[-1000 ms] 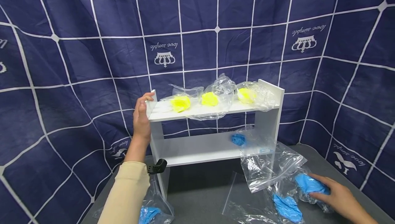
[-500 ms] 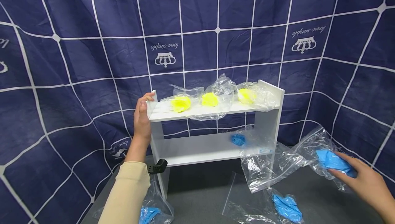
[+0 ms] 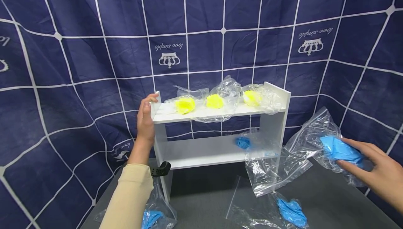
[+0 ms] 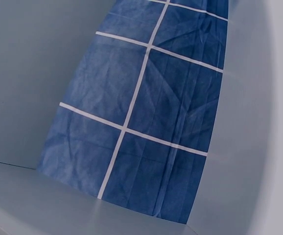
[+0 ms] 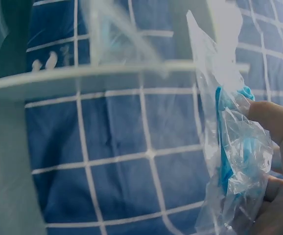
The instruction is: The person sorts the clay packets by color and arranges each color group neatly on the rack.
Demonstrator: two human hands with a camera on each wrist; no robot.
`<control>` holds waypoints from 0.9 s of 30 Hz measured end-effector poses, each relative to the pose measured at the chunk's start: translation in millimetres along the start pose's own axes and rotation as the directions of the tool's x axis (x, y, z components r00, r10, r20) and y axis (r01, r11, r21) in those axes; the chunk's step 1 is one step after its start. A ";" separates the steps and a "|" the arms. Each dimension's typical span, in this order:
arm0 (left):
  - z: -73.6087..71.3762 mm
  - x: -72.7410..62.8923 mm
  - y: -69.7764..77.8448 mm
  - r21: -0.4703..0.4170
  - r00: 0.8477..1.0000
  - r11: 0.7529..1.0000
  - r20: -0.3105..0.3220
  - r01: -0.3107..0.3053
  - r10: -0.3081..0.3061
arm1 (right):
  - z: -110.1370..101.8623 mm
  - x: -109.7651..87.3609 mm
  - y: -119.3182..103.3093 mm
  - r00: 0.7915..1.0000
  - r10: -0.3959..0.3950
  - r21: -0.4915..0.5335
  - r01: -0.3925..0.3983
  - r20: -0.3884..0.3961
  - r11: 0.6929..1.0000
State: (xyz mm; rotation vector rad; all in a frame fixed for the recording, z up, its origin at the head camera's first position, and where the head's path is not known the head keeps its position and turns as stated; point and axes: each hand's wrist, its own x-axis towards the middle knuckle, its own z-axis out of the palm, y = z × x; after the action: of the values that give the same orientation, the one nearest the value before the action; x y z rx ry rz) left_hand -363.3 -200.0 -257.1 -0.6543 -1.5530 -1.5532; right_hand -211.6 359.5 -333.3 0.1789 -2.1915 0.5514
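With curled fingers my left hand (image 3: pixel 146 122) grips the top of the left side panel of a small white two-tier shelf (image 3: pixel 201 152). At the right, my right hand (image 3: pixel 377 167) pinches a clear plastic bag (image 3: pixel 310 132) with a crumpled blue piece (image 3: pixel 338 148) inside, lifted above the grey table. In the right wrist view, thumb and fingers press on the bag around the blue piece (image 5: pixel 224 161). Another clear zip bag (image 3: pixel 267 173), with a small blue wad (image 3: pixel 243 142), lies on the lower tier and hangs over its right front edge.
Three clear bags with yellow lumps (image 3: pixel 185 105) sit on the upper tier. A bag with a blue piece (image 3: pixel 292 212) lies on the grey table (image 3: pixel 201 201) at front right, another blue piece (image 3: pixel 151 218) at front left. A dark blue checked cloth (image 3: pixel 201 19) hangs behind.
My right hand has lifted the bag with the blue piece off the table, up and to the right. My left hand stays on the shelf's side panel.
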 end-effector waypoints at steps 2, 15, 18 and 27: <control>-0.1 0.1 -1.0 -0.004 1.000 1.000 -0.001 0.001 -0.001 | -1.0 1.7 -11.7 0.999 -0.033 -0.008 0.033 0.018 0.999; 1.0 -0.5 -1.7 -0.010 1.000 1.000 -0.009 -0.007 0.007 | 21.7 8.5 -83.6 0.954 -0.279 0.084 0.270 0.108 0.959; 1.2 -0.7 -2.4 -0.003 1.000 1.000 -0.008 -0.005 0.005 | 31.6 11.8 -97.6 0.943 -0.300 0.093 0.289 0.144 0.953; 0.5 0.2 -0.4 0.005 1.000 1.000 -0.007 -0.003 0.003 | 72.8 34.6 -131.7 0.901 -0.342 0.206 0.294 0.266 0.934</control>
State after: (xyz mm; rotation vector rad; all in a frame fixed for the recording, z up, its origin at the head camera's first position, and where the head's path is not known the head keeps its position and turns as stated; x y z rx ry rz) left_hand -363.9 -199.5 -257.1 -0.6480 -1.5495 -1.5477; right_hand -244.1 211.6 -303.3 0.7396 -2.3381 0.5401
